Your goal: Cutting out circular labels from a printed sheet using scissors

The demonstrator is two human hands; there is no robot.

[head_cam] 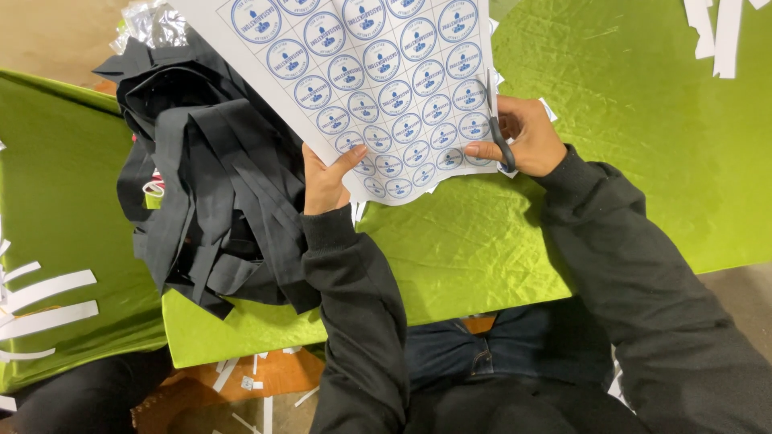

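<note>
Centrally, a green cloth-covered table [643, 161] fills most of the frame, running from the left edge to the right edge. At upper left a large heap of black fabric strips [201, 177] lies on it, draping down toward the table's near edge. A white sheet of round blue-printed stickers [378, 72] occupies the upper centre, held up over the table and overlapping the right side of the black heap. Both forearms wear dark sleeves [362, 321] rising from the lower centre and lower right. The left hand [326, 181] is clamped on the sheet's lower left edge, thumb laid across the printed face, fingers hidden behind it. The right hand [527, 137], right of centre, is closed through the handles of a pair of scissors [494, 120], whose blades point upward along the sheet's right edge; whether the blades are apart cannot be told. White paper offcuts [48, 297] lie at lower left, with more strips [716, 32] at the upper right corner.
</note>
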